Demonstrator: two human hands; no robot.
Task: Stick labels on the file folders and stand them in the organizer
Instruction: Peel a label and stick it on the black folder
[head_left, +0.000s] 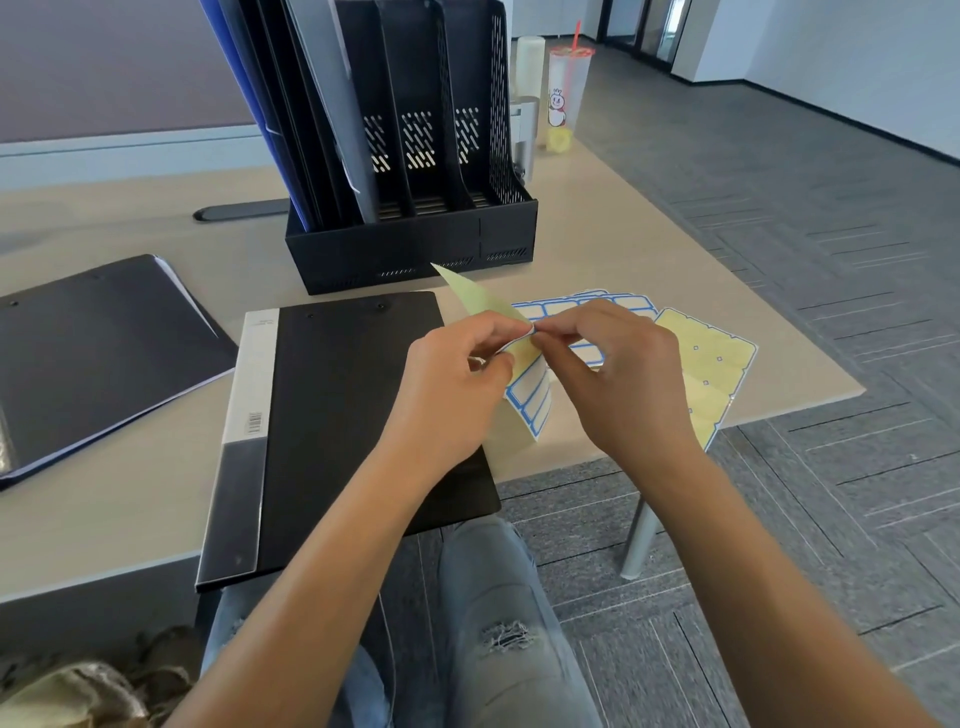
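A black file folder (358, 415) with a clear spine pocket lies flat on the table before me. My left hand (457, 384) holds a bent label sheet (530, 400) with blue-bordered labels and yellow backing. My right hand (613, 374) pinches a label edge at the sheet's top, fingertips meeting those of the left hand. More label sheets (587, 306) and a spent yellow backing sheet (717, 369) lie on the table under my hands. The black mesh organizer (415, 249) stands behind, with several folders (291, 119) upright in its left slots.
A second dark folder (98, 343) lies flat at the left. A plastic cup with a red straw (563, 93) and a white bottle (530, 67) stand right of the organizer. The table's right edge (810, 400) runs close to the sheets. A bag (78, 691) sits low left.
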